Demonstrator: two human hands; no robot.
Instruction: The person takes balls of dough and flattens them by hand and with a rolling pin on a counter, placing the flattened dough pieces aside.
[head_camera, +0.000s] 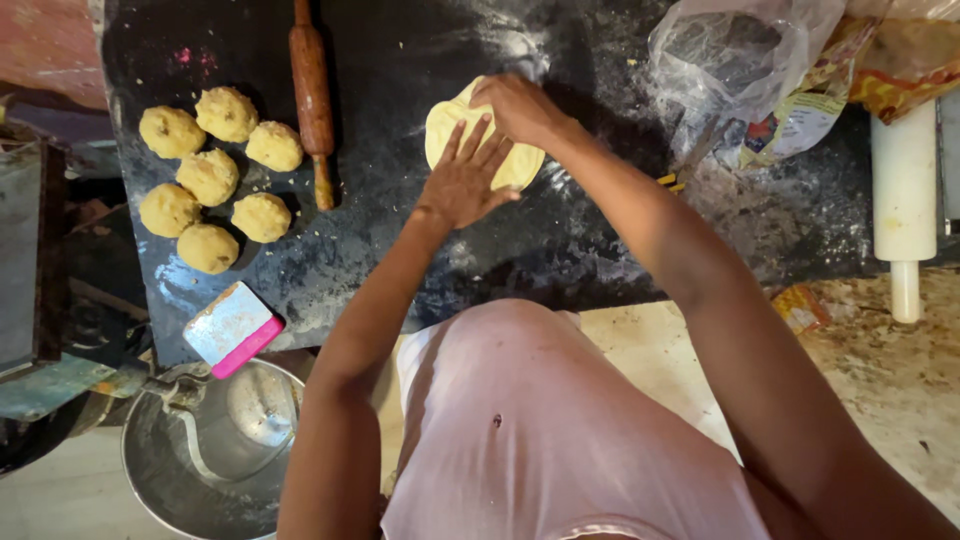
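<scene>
A flat round of pale yellow dough (445, 122) lies on the dark floured slab (400, 250). My left hand (465, 180) rests flat on its near side with the fingers spread. My right hand (518, 105) is on the dough's far edge, fingers curled onto it. Much of the round is hidden under both hands. A wooden rolling pin (312, 95) lies on the slab to the left of the dough, apart from both hands.
Several yellow dough balls (210, 175) sit at the slab's left end. A pink-edged scraper (233, 328) and a steel bowl (170, 480) are near left. Plastic bags (740, 60) and a white rolling pin (903, 190) lie at the right.
</scene>
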